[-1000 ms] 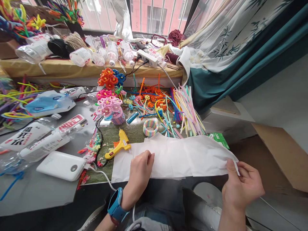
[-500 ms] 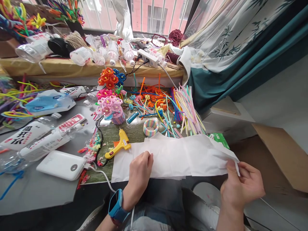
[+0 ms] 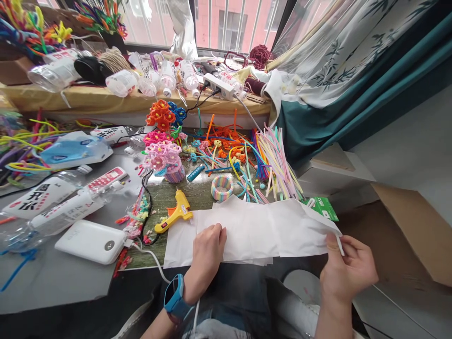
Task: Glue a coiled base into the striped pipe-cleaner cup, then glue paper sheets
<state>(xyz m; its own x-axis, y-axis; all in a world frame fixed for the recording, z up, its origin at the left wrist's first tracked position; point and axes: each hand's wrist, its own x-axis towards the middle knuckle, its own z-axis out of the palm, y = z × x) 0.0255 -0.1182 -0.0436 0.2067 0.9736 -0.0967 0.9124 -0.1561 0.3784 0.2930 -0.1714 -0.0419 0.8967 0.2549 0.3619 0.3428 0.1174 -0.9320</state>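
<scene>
A thin white sheet of paper [image 3: 254, 230] stretches across the front of the table, folded and creased, with further layers under it. At its right end my right hand [image 3: 348, 266] pinches a corner, lifting it off the table between thumb and fingers. My left hand [image 3: 208, 247], with a blue watch on the wrist, rests on the left part of the sheet, fingers curled closed. Its fingertips are hidden, so I cannot tell what they grip. A yellow glue gun [image 3: 175, 213] lies just beyond the sheet's left end, its tip by the edge.
Behind the sheet are a pastel striped ring [image 3: 222, 188], a pot of pipe-cleaner flowers [image 3: 165, 157] and a bundle of pipe cleaners [image 3: 277, 160]. A white power bank [image 3: 91, 241] and plastic bottles [image 3: 67, 209] lie left. A green packet [image 3: 324, 208] sits right, near an open cardboard box [image 3: 413, 230].
My right hand has moved slightly left with the sheet's corner, uncovering more of the green packet. My left hand stays in nearly the same place on the sheet.
</scene>
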